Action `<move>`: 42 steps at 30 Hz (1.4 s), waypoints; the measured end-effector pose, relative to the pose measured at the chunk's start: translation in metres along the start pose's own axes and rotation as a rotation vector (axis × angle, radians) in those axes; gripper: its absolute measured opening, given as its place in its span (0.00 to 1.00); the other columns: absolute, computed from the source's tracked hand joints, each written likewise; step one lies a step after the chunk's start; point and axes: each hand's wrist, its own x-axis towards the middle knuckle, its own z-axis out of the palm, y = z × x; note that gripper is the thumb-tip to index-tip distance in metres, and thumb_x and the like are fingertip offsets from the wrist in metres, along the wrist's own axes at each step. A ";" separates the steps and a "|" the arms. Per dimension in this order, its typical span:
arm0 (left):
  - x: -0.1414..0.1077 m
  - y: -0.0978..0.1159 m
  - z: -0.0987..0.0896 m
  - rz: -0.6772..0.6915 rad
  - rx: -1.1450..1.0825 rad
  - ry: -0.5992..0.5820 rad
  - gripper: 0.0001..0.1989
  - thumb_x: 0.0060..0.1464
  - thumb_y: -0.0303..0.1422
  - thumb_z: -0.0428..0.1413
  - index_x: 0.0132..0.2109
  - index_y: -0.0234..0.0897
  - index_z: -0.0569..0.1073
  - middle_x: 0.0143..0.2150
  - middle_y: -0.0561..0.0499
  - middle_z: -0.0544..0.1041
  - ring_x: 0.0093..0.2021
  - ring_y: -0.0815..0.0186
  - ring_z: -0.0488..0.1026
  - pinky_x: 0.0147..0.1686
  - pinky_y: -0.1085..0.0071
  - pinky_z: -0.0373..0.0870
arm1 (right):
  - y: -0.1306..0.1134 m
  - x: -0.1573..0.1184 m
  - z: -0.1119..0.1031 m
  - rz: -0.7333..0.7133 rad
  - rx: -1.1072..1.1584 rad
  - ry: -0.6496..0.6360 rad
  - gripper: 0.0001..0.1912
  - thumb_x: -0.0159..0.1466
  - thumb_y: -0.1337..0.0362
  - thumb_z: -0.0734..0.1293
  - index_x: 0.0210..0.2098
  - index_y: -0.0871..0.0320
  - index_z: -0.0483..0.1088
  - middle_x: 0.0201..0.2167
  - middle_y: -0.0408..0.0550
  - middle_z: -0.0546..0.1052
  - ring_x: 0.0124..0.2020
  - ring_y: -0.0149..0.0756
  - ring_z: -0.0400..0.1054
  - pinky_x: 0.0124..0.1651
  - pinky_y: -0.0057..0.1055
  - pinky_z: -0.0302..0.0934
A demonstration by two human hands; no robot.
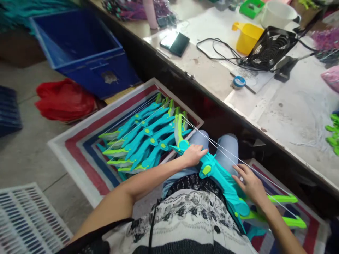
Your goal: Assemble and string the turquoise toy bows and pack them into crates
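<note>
A turquoise toy bow (221, 176) with lime-green tips lies diagonally across the lap, its white strings stretched along the far side. My left hand (194, 155) is closed around the bow's upper part, near the green limb. Beside the strings, my right hand (247, 180) has its thumb and fingers drawn together at a string; the fingertips are small in view. To the left, several similar bows (148, 132) lie side by side in a striped crate (79, 151). More green tips of a bow stick out at the lower right, beyond my right forearm.
The worktable (212, 77) runs along the far side, with a phone (174, 43), a black fan (272, 47), a yellow cup (247, 38) and a blue-lidded jar (239, 82). A blue bin (87, 67), red bag (63, 100) and white crate (31, 218) stand left.
</note>
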 end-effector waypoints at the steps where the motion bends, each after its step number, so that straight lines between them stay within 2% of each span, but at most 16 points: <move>1: -0.008 -0.005 -0.002 -0.029 -0.005 0.013 0.26 0.52 0.22 0.53 0.59 0.34 0.69 0.50 0.35 0.73 0.48 0.51 0.73 0.45 0.56 0.70 | -0.002 0.007 -0.005 -0.025 0.012 0.040 0.19 0.70 0.53 0.60 0.53 0.53 0.75 0.47 0.55 0.78 0.45 0.43 0.76 0.41 0.37 0.74; 5: -0.049 -0.032 -0.009 -0.220 -0.034 0.087 0.29 0.48 0.22 0.54 0.59 0.36 0.70 0.54 0.37 0.74 0.52 0.50 0.73 0.46 0.57 0.72 | -0.016 0.038 -0.032 -0.139 0.071 0.212 0.20 0.69 0.58 0.64 0.58 0.52 0.70 0.50 0.57 0.76 0.49 0.47 0.74 0.50 0.45 0.72; 7: -0.080 -0.049 -0.009 -0.386 -0.085 0.148 0.30 0.47 0.23 0.55 0.60 0.38 0.71 0.57 0.38 0.74 0.53 0.50 0.74 0.48 0.58 0.72 | -0.023 0.053 -0.046 -0.180 0.087 0.274 0.22 0.68 0.61 0.66 0.61 0.50 0.68 0.50 0.57 0.76 0.49 0.47 0.74 0.51 0.45 0.71; 10: -0.134 -0.082 -0.008 -0.704 -0.165 0.239 0.30 0.47 0.25 0.55 0.60 0.37 0.71 0.59 0.40 0.74 0.55 0.51 0.74 0.52 0.60 0.71 | -0.033 0.073 -0.058 -0.205 0.101 0.358 0.26 0.66 0.66 0.68 0.63 0.47 0.66 0.49 0.54 0.77 0.47 0.46 0.75 0.50 0.42 0.71; 14: -0.190 -0.150 -0.019 -1.158 -0.146 0.320 0.30 0.51 0.29 0.54 0.62 0.34 0.70 0.60 0.38 0.74 0.58 0.46 0.72 0.53 0.59 0.70 | -0.040 0.097 -0.050 -0.236 0.145 0.327 0.26 0.66 0.67 0.67 0.62 0.46 0.66 0.48 0.52 0.78 0.46 0.43 0.76 0.50 0.40 0.72; 17: -0.204 -0.217 -0.032 -1.332 -0.108 0.295 0.29 0.54 0.35 0.53 0.63 0.33 0.69 0.58 0.34 0.75 0.57 0.41 0.73 0.50 0.56 0.69 | -0.040 0.112 -0.035 -0.264 0.158 0.232 0.22 0.68 0.64 0.65 0.61 0.48 0.67 0.47 0.52 0.78 0.45 0.43 0.77 0.50 0.39 0.73; 21: -0.198 -0.298 -0.034 -1.352 -0.127 0.197 0.28 0.53 0.39 0.56 0.60 0.34 0.71 0.54 0.34 0.77 0.56 0.41 0.73 0.47 0.58 0.69 | -0.039 0.131 -0.017 -0.247 0.160 0.155 0.16 0.69 0.62 0.63 0.57 0.50 0.69 0.45 0.51 0.78 0.42 0.41 0.78 0.46 0.35 0.74; 25: -0.186 -0.352 -0.016 -1.313 -0.206 0.113 0.29 0.52 0.42 0.58 0.59 0.34 0.72 0.55 0.35 0.77 0.56 0.43 0.74 0.48 0.61 0.70 | -0.033 0.149 -0.003 -0.230 0.167 0.078 0.14 0.70 0.61 0.62 0.53 0.52 0.71 0.44 0.50 0.79 0.40 0.37 0.79 0.42 0.29 0.74; 28: -0.178 -0.374 0.002 -1.298 -0.261 0.081 0.30 0.50 0.42 0.58 0.60 0.35 0.71 0.56 0.37 0.77 0.57 0.44 0.73 0.49 0.62 0.70 | -0.027 0.162 0.009 -0.235 0.161 0.008 0.13 0.71 0.60 0.61 0.52 0.53 0.71 0.44 0.49 0.78 0.41 0.36 0.79 0.44 0.28 0.74; 31: -0.172 -0.386 0.017 -1.284 -0.306 0.054 0.31 0.47 0.42 0.60 0.59 0.37 0.72 0.56 0.40 0.78 0.58 0.46 0.73 0.50 0.65 0.70 | -0.020 0.175 0.021 -0.249 0.151 -0.044 0.14 0.72 0.58 0.60 0.52 0.54 0.71 0.45 0.49 0.78 0.42 0.35 0.78 0.46 0.27 0.73; 34: -0.173 -0.395 0.025 -1.266 -0.357 0.039 0.30 0.46 0.41 0.60 0.57 0.37 0.73 0.55 0.42 0.79 0.58 0.47 0.73 0.50 0.65 0.70 | -0.015 0.187 0.029 -0.264 0.154 -0.085 0.15 0.72 0.57 0.60 0.52 0.54 0.71 0.45 0.48 0.78 0.42 0.35 0.78 0.47 0.27 0.73; 39: -0.185 -0.420 0.015 -1.252 -0.451 0.021 0.26 0.44 0.36 0.61 0.52 0.34 0.75 0.49 0.46 0.81 0.50 0.54 0.77 0.47 0.71 0.72 | -0.005 0.197 0.036 -0.281 0.164 -0.131 0.16 0.72 0.55 0.60 0.52 0.54 0.72 0.45 0.47 0.79 0.42 0.33 0.78 0.46 0.25 0.73; 42: -0.183 -0.440 0.007 -1.304 -0.442 0.021 0.27 0.48 0.36 0.59 0.55 0.30 0.72 0.49 0.43 0.80 0.48 0.54 0.78 0.44 0.69 0.73 | 0.000 0.191 0.040 -0.232 0.182 -0.149 0.16 0.71 0.55 0.60 0.51 0.54 0.73 0.43 0.46 0.80 0.41 0.33 0.79 0.46 0.24 0.73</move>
